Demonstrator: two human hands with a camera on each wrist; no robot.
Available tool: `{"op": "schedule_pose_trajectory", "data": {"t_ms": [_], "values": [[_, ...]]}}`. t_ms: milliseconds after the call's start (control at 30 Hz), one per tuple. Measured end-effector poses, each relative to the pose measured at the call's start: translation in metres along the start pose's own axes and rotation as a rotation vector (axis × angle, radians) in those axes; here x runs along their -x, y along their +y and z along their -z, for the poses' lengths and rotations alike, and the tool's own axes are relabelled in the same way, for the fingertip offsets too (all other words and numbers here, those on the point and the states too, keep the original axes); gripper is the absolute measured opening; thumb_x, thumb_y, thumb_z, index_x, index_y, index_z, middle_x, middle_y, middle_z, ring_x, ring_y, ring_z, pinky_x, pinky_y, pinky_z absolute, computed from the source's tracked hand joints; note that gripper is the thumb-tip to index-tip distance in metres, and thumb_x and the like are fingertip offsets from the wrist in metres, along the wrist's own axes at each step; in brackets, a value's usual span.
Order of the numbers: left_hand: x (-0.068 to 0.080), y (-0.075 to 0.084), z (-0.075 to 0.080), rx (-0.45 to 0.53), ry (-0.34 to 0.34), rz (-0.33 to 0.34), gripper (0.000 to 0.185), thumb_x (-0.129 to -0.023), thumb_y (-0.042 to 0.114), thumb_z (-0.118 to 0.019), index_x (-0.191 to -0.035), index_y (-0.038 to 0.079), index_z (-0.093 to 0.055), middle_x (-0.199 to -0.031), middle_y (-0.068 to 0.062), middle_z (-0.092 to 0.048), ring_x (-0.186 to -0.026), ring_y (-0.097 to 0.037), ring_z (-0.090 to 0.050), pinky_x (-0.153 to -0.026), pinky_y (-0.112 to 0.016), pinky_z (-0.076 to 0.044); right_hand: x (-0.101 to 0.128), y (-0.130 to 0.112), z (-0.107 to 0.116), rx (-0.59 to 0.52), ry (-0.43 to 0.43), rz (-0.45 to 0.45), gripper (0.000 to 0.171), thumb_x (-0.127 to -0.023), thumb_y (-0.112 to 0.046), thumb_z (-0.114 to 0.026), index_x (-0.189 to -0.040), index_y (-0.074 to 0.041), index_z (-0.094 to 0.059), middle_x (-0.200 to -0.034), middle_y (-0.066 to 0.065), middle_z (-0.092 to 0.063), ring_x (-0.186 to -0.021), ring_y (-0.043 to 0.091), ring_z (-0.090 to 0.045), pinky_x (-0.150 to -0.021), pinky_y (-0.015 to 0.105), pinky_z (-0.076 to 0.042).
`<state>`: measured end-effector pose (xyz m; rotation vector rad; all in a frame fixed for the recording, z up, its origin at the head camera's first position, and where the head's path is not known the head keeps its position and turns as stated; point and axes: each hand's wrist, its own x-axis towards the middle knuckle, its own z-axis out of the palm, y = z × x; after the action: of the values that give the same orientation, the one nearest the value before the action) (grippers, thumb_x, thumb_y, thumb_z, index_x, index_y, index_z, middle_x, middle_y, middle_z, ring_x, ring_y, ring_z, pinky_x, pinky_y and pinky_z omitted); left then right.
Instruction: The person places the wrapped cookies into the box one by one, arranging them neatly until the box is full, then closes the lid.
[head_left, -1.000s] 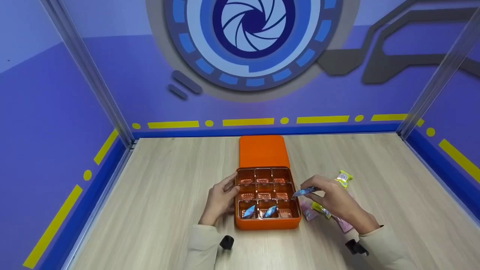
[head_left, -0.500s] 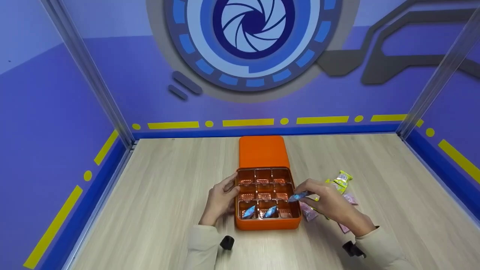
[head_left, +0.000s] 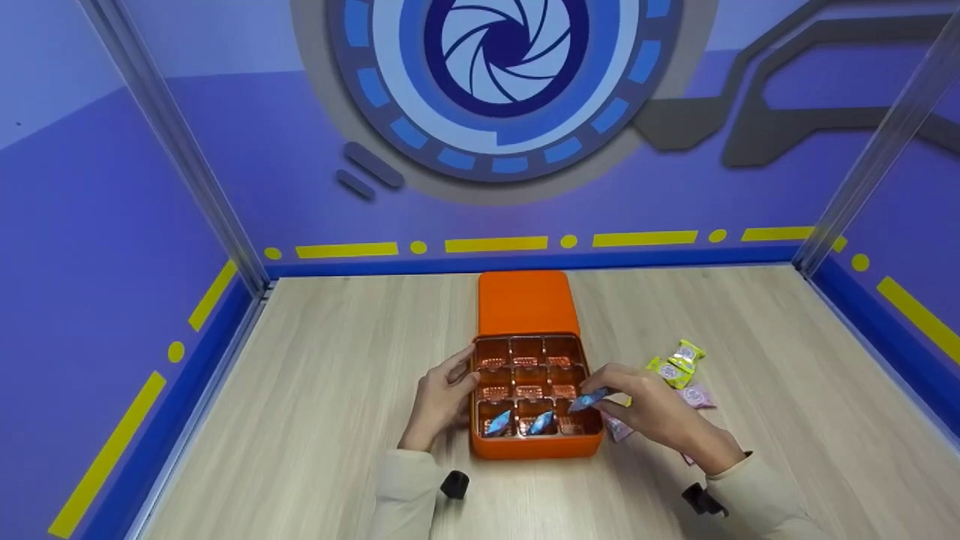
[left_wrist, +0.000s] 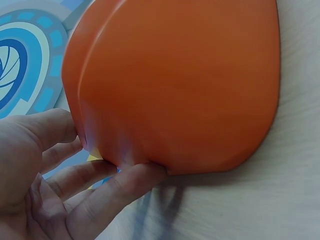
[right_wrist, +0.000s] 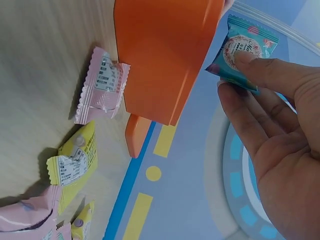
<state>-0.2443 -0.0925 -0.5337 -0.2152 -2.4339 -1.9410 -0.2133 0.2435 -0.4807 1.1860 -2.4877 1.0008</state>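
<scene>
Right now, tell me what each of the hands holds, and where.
Right hand pinches a blue candy by its wrapper face. Left hand touches the orange box side.

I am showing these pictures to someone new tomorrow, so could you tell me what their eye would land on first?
Probably the orange box at the middle of the wooden table, its nine-cell tray holding two blue candies in the near row. The right hand pinches a third blue candy over the near right cell while the left hand touches the box's left side. Yellow and pink candies lie scattered to the right.

pink sweets: part-hidden by right hand | wrapper print: unreadable
</scene>
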Motion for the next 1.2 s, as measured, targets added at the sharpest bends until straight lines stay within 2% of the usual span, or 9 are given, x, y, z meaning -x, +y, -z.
{"op": "schedule_pose_trajectory", "data": {"t_ms": [400,667,1033,1200], "values": [[0.003,0.0044,0.0005,0.017,-0.015,0.006,0.051,-0.104,0.008,-0.068,-0.153,0.004,-0.057,-0.141,-0.025,-0.063,-0.125,-0.033,-0.066,-0.098,-0.044,-0.058,-0.0004,-0.0011,-0.0047,0.008,-0.043,-0.029,0.042,-0.08,0.017,-0.084,-0.109,-0.013,-0.074,-0.108,-0.003,-0.076,-0.093,0.015,-0.074,-0.08,0.04,-0.064],[0.0022,0.0034,0.0013,0.015,-0.012,0.002,0.051,-0.103,0.007,-0.068,-0.153,0.004,-0.057,-0.143,-0.025,-0.062,-0.128,-0.034,-0.064,-0.102,-0.044,-0.055,0.0002,-0.0002,-0.0075,0.031,-0.05,-0.003,0.039,-0.081,0.013,-0.085,-0.108,-0.014,-0.075,-0.109,-0.004,-0.076,-0.094,0.015,-0.074,-0.079,0.039,-0.064],[0.0024,0.0049,0.0007,0.035,-0.012,-0.007,0.052,-0.103,0.005,-0.068,-0.154,0.003,-0.056,-0.142,-0.026,-0.063,-0.129,-0.036,-0.063,-0.106,-0.047,-0.052,0.0001,-0.0003,-0.008,0.054,-0.1,-0.018,0.032,-0.086,0.009,-0.083,-0.109,-0.013,-0.077,-0.112,-0.005,-0.076,-0.1,0.016,-0.074,-0.086,0.036,-0.063],[0.0022,0.0032,0.0009,0.012,-0.018,-0.008,0.052,-0.104,0.006,-0.067,-0.154,0.002,-0.055,-0.144,-0.024,-0.061,-0.132,-0.036,-0.061,-0.108,-0.047,-0.05,0.0001,0.0004,-0.0095,0.016,-0.101,0.031,0.032,-0.085,0.011,-0.082,-0.108,-0.01,-0.077,-0.11,-0.001,-0.075,-0.099,0.018,-0.073,-0.084,0.038,-0.063]]}}
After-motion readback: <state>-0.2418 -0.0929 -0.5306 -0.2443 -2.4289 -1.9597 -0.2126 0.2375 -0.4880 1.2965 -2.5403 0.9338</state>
